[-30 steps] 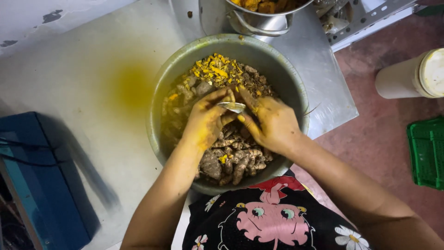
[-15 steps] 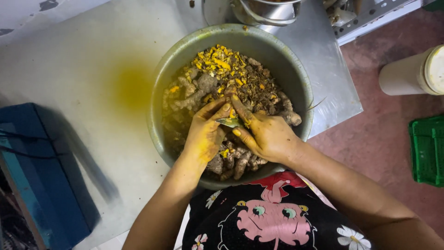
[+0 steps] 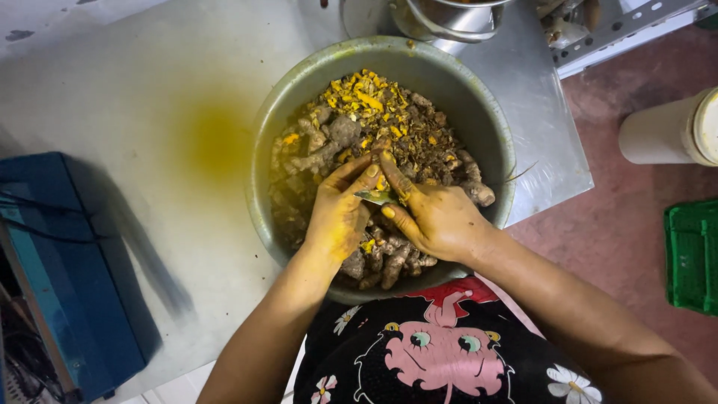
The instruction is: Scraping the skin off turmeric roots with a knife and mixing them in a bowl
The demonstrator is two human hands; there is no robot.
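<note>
Turmeric roots (image 3: 389, 262) near me remain whole; yellow cut bits (image 3: 366, 97) heap far. My left hand (image 3: 336, 217) and right hand (image 3: 437, 221) pinch a knife (image 3: 376, 197).

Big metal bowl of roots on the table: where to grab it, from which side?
Take the metal bowl by its rim at the left and right edges, probably from above. The rim is bare there. The left hand and right hand fill the near side, and a steel pot crowds the far rim.
</note>
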